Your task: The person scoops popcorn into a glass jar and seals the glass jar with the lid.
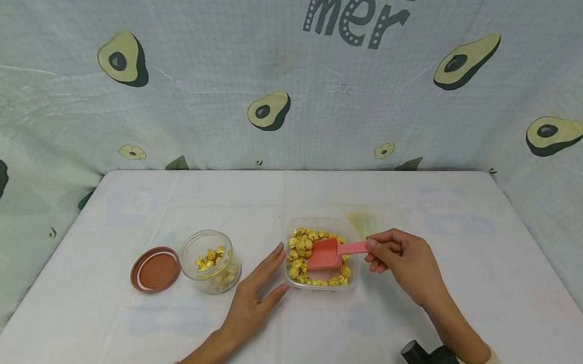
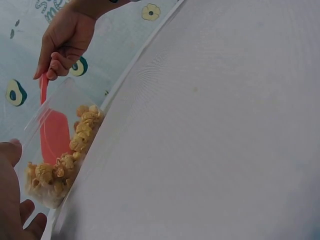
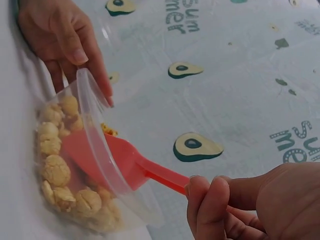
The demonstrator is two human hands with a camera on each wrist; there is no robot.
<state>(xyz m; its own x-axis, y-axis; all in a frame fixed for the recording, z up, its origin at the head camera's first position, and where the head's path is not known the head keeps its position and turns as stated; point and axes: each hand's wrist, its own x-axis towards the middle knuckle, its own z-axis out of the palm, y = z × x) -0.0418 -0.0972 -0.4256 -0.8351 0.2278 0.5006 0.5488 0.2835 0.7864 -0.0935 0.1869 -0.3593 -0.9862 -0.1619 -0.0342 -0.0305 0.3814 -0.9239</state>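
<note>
My right hand (image 1: 407,261) pinches the handle of a pink-red scoop (image 1: 325,254) between thumb and fingers. The scoop's blade dips into a clear plastic container (image 1: 319,287), among yellow popcorn (image 1: 296,260). In the right wrist view the scoop (image 3: 112,157) slopes down into the popcorn (image 3: 57,170) behind the container's see-through wall. At the container's left side, my left hand (image 1: 256,299) has its fingers extended and its tips at the wall. Left of that hand stands a clear round jar (image 1: 210,274) with some popcorn in it, its mouth uncovered.
A reddish-brown round lid (image 1: 156,269) lies on the table just left of the jar. The white-covered table (image 1: 322,340) ends at a hanging avocado-print cloth (image 1: 199,126). A black device (image 1: 433,362) sits by the right wrist. Behind the container is a yellowish stain (image 1: 361,221).
</note>
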